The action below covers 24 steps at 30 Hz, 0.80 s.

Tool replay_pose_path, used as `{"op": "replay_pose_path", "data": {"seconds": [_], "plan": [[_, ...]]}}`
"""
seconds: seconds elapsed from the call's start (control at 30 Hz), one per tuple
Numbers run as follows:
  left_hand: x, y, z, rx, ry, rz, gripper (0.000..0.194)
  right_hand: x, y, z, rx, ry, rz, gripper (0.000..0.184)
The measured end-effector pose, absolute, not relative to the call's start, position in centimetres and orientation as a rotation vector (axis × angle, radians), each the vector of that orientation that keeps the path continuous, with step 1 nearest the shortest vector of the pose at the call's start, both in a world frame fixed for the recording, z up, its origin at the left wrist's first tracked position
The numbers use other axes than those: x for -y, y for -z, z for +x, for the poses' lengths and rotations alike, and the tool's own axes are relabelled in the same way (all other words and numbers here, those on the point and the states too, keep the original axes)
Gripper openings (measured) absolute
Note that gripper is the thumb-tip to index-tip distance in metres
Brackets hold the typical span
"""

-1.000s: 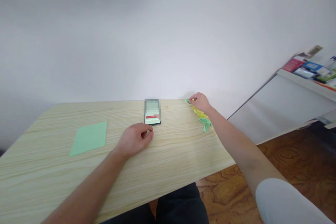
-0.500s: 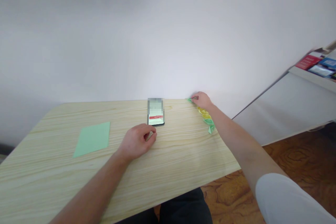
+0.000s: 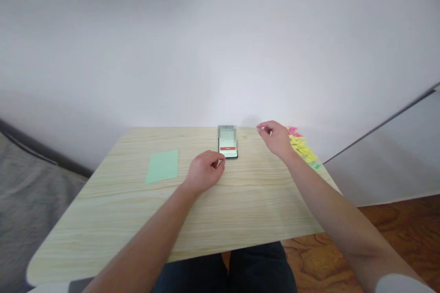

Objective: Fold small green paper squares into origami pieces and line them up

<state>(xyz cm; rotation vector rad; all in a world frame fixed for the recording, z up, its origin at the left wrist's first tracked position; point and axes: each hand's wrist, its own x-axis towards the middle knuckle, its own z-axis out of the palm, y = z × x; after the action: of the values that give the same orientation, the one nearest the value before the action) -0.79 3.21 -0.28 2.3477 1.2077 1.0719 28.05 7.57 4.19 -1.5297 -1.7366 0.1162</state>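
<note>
My left hand (image 3: 207,170) rests on the table just below the phone (image 3: 228,152), its thumb and index finger curled together with nothing visible between them. My right hand (image 3: 276,137) is over the far right part of the table, thumb and fingertips pinched close and no object showing in them. Right beside its wrist, folded paper pieces (image 3: 302,149) in pink, yellow and green run in a row along the table's right edge; the hand and forearm may hide some. A flat light-green paper sheet (image 3: 162,166) lies left of my left hand.
The pale wood-grain table (image 3: 137,219) meets a white wall (image 3: 206,46) at its far edge. A grey fabric surface (image 3: 30,210) is at the left, beyond the table. Brown wood flooring (image 3: 323,261) shows at the lower right, below a white panel (image 3: 395,165).
My right hand has drawn back from the green folded piece it was pinching and is left of the row. The view has turned left, bringing pink pieces into sight. My left hand stays by the phone.
</note>
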Motion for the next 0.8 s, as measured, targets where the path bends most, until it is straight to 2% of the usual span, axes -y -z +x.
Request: {"op": "replay_pose_path", "data": {"seconds": [0.1, 0.23, 0.43, 0.63, 0.8], "plan": [[-4.0, -1.6, -3.7, -1.324, -1.138, 2.325, 0.020, -4.0, -3.6, 22.5, 1.764, -0.354, -1.319, 0.019], [-5.4, -2.3, -10.6, -1.645, -0.895, 2.380, 0.025, -0.6, -2.0, 17.1, 1.878, -0.576, -1.209, 0.015], [-4.5, 0.6, -17.8, -1.639, -0.586, 2.391, 0.058, 0.8, -0.2, 11.8, 2.129, -0.687, -1.174, 0.021], [-2.9, 1.5, -18.0, -1.562, -0.682, 2.345, 0.041, -1.0, 0.7, 7.5, 2.310, -0.487, -1.290, 0.028], [-3.0, 2.8, -18.1, -1.572, -0.848, 2.364, 0.035, -2.1, 0.7, 5.5, 2.344, -0.428, -1.338, 0.029]]}}
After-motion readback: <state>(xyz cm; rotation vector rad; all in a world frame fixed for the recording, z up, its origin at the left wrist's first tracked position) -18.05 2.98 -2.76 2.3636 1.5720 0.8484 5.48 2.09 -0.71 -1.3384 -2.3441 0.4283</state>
